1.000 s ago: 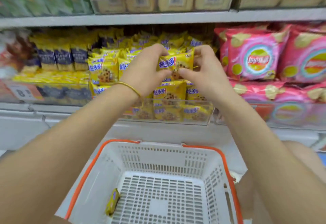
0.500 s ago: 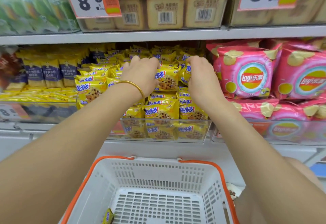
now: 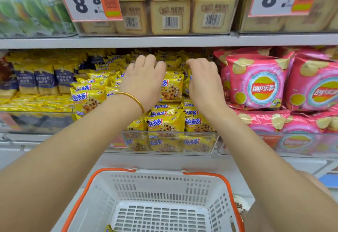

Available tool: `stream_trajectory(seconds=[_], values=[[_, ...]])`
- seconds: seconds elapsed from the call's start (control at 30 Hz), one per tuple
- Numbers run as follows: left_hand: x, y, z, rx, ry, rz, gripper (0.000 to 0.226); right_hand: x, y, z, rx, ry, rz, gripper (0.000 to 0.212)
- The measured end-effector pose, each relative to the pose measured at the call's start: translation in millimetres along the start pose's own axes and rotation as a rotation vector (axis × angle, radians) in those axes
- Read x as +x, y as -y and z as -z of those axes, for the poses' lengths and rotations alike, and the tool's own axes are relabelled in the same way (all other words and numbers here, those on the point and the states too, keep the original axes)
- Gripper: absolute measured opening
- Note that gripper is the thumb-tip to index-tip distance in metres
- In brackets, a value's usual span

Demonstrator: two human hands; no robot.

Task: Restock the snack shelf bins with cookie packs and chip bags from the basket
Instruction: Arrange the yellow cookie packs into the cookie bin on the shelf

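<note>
**Both hands deep in the cookie bin, one pack left in the basket**

Compared with half a second earlier, both hands had pushed further back over the yellow pile, and the pack they'd been holding up between them a second ago wasn't raised any more.

Standing next to her, the biggest thing was the shelf [image 3: 164, 41] itself. The clear cookie bin [image 3: 170, 132] sat in the middle of the lower level, and pink chip bags [image 3: 259, 85] filled the bin just to its right. The white basket [image 3: 164, 186] with the orange rim was below the bin, right in front of the person.

The cookie packs [image 3: 164, 123] were heaped up past the bin's front wall. One upright pack [image 3: 172, 89] stood between her two wrists.

Her left hand [image 3: 144, 83] was knuckles-up on the heap with the fingers bent down behind it. The right hand [image 3: 204, 81] was the same, just beside the chip bags. Fingertips were hidden on both, so honestly I couldn't tell if either was pinching a pack or only pressing on them.

A gold bangle [image 3: 133, 97] was on the left wrist. A single yellow pack [image 3: 109, 229] lay on the basket floor at the near left corner.
</note>
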State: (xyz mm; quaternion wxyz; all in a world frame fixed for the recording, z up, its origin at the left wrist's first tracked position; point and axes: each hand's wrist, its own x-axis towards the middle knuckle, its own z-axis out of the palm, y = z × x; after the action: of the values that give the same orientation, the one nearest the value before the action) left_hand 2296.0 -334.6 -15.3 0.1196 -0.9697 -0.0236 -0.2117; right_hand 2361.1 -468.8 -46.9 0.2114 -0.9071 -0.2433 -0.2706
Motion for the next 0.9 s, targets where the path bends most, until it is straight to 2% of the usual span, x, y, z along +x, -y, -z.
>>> stream_trajectory(seconds=[0.1, 0.2, 0.37, 0.63, 0.8, 0.9], values=[[-5, -10, -6, -0.106, 0.058, -0.075, 0.062, 14, 2, -9, -0.187, 0.036, -0.004, 0.037], [-5, -15, -14, -0.068, 0.181, -0.073, 0.074, 22, 2, -20, -0.196, 0.099, -0.063, 0.045], [-6, -8, -19, -0.030, 0.144, -0.074, 0.069, 25, -5, -20, -0.139, 0.127, 0.001, 0.035], [-3, -9, -20, 0.001, 0.208, -0.088, 0.076, 25, -6, -13, -0.109, 0.201, 0.078, 0.042], [-13, -8, -13, -0.053, 0.210, -0.093, 0.082, 15, -4, 3, 0.080, 0.056, 0.113, 0.052], [-26, -7, -3, -0.133, 0.097, -0.101, 0.075, 0, 3, 17, 0.242, -0.052, 0.142, 0.049]])
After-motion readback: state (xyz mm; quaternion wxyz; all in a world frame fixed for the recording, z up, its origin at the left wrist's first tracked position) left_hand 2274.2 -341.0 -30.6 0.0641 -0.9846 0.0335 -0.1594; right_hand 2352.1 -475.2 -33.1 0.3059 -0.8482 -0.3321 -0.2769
